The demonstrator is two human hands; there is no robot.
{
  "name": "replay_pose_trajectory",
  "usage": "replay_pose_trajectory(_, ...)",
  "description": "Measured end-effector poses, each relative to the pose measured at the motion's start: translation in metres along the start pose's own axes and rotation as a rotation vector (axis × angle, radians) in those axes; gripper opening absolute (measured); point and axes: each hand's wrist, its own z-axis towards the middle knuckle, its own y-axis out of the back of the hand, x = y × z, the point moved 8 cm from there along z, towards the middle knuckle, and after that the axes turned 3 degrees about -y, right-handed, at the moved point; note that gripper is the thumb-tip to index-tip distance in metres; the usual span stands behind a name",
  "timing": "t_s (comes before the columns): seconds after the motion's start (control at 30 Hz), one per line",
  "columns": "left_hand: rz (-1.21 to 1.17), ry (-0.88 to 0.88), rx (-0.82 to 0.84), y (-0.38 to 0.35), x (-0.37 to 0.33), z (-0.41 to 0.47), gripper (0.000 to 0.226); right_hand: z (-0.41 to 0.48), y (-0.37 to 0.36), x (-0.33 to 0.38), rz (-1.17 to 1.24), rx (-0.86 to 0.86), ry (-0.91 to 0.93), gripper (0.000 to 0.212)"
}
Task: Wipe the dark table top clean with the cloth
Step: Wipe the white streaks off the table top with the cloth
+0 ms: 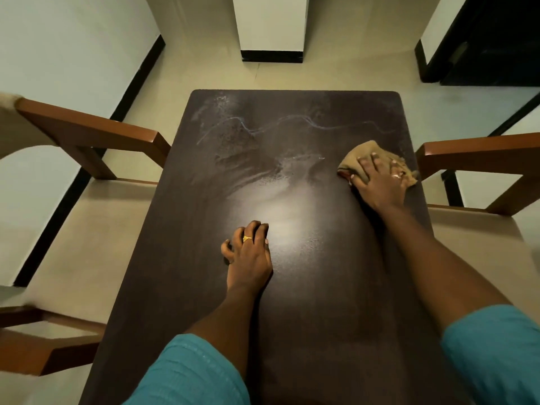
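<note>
Sleeves: teal left sleeve [190,372] and right sleeve [496,346] sit at 6 o'clock, closest to the lens, with bare forearms reaching out over the table [321,302].
Right hand: the right hand [380,182] lies flat, fingers spread wide, and presses down on the cloth [361,153]; it pins the cloth rather than clutching it.
Left hand: the left hand [248,252] holds nothing; its bent fingertips rest on the table near the centre, apparently as a brace.
Cloth place: at about 2 o'clock on the table, close to the right edge and partly under the palm.
Cloth lie: a bunched tan wad whose long axis runs roughly 9 to 3 o'clock, across the table's 6-to-12 length; the fingers on it point toward 12.
Step in hand: mid-wipe, I judge, working the right side of the middle band.
Unwiped part: pale streaks and a thin squiggly line [263,128] cover the far band from 10 to 1 o'clock; smears [257,168] lie toward the centre.
Next move: likely a firm sweep toward 10 or 11 o'clock through those marks, keeping the palm's weight on the cloth so it does not slip out.
Surroundings: wooden chair arms at 9 o'clock [87,130] and 3 o'clock [479,150] flank the table.
</note>
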Motion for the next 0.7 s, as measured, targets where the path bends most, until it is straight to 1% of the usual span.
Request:
replay_pose_trajectory(0.07,0.006,-0.001,0.004,0.000,0.002,0.000,0.040,0.010,-0.002,0.021,0.057,-0.007,-0.059,0.059)
replay_pose_trajectory(0.13,-0.008,0.005,0.006,-0.002,0.003,0.000,0.039,0.013,-0.007,0.051,0.075,-0.008,-0.062,0.058)
replay_pose_trajectory(0.2,-0.001,0.021,0.002,-0.001,0.008,-0.004,0.039,0.010,-0.023,0.098,0.069,0.036,0.023,0.058)
replay_pose_trajectory(0.3,-0.014,0.002,0.009,-0.001,0.000,-0.003,0.039,-0.008,-0.038,0.149,0.043,0.047,0.141,0.058)
replay_pose_trajectory(0.43,-0.002,0.009,0.022,0.000,0.002,0.001,0.040,-0.046,-0.060,0.197,0.032,0.082,0.357,0.054)
replay_pose_trajectory(0.5,-0.015,0.006,0.029,0.001,0.001,-0.001,0.041,-0.060,-0.061,0.192,-0.011,0.081,0.446,0.052)
replay_pose_trajectory(0.57,-0.024,-0.007,0.039,0.001,-0.001,-0.001,0.040,-0.065,-0.056,0.174,-0.056,0.069,0.492,0.053)
replay_pose_trajectory(0.63,-0.029,-0.014,0.038,0.001,-0.001,0.001,0.039,-0.063,-0.050,0.149,-0.077,0.055,0.476,0.054)
replay_pose_trajectory(0.7,-0.028,-0.022,0.022,0.001,-0.001,0.000,0.038,-0.058,-0.042,0.120,-0.079,0.028,0.389,0.055)
